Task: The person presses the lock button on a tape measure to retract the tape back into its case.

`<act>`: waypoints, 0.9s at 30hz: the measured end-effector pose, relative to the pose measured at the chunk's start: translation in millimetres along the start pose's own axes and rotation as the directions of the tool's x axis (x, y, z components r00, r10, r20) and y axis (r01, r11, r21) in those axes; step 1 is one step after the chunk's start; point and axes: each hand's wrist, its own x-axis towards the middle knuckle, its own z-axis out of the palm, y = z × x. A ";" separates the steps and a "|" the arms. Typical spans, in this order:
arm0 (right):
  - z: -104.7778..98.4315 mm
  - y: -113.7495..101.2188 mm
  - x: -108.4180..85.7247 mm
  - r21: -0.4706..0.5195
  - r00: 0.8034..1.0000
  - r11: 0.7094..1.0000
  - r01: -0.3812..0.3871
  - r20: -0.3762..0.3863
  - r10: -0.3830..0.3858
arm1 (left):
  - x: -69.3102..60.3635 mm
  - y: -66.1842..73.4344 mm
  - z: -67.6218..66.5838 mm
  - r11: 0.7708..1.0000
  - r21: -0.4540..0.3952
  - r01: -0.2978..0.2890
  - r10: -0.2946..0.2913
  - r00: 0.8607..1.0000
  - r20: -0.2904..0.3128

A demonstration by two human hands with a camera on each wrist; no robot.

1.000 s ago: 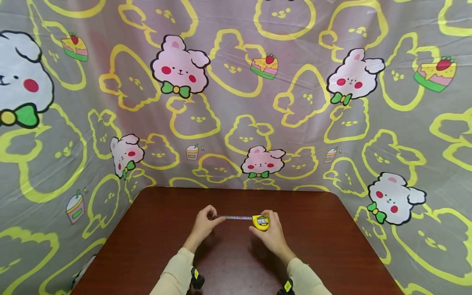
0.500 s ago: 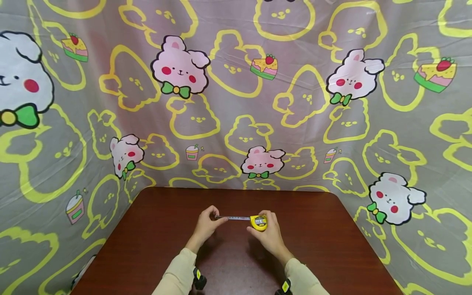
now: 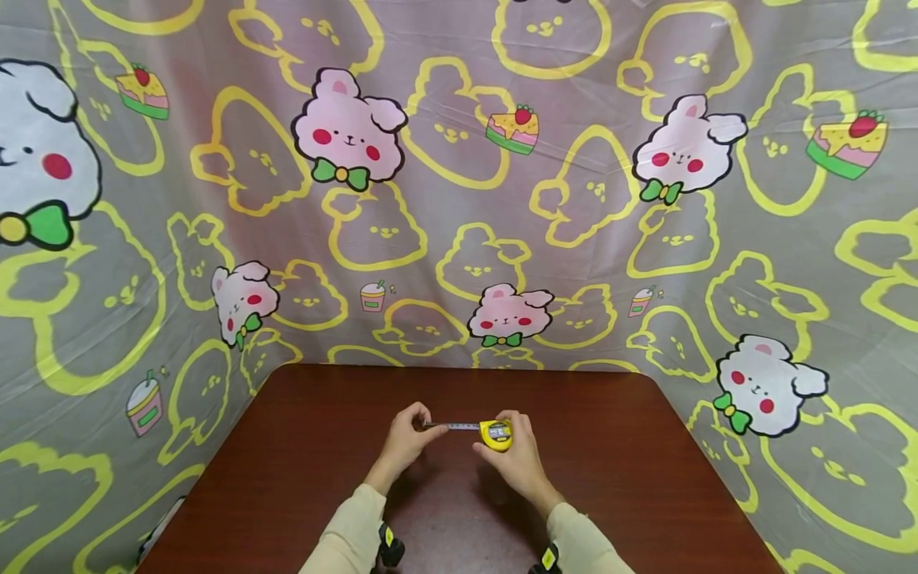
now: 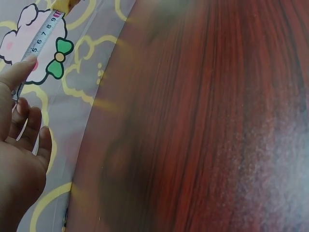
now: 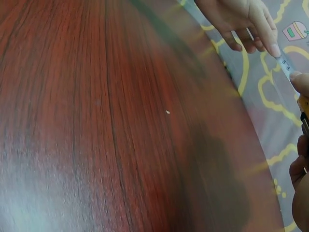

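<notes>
A yellow tape measure (image 3: 496, 434) is held above the table, its case gripped by my right hand (image 3: 521, 454). From the case a short length of silver blade (image 3: 462, 427) runs left to my left hand (image 3: 403, 442). The left thumb and fingers pinch the blade near its free end. Numbers on the blade (image 4: 42, 35) show in the left wrist view, with the left hand (image 4: 21, 145) at that view's left edge. In the right wrist view the case is mostly cut off at the right edge, beside part of the right hand (image 5: 301, 193).
A dark red-brown wooden table (image 3: 459, 502) lies under both hands. Grey cloth (image 3: 445, 159) printed with cartoon rabbits hangs behind the table and along both sides. A tiny pale speck (image 5: 168, 112) lies on the tabletop in the right wrist view.
The tape case in my right hand has moved left and my left hand slightly right. The blade showing between them has become shorter.
</notes>
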 end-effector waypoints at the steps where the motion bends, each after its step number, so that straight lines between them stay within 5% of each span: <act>1: 1.0 -0.8 -0.1 0.000 1.000 1.000 0.001 0.004 -0.001 | 0.1 0.2 0.7 1.000 0.000 -0.005 0.005 1.000 0.000; 27: 17.0 -12.9 0.2 -0.007 1.000 1.000 0.003 0.030 -0.003 | -1.3 2.8 18.0 0.998 -0.036 -0.055 0.056 0.998 0.023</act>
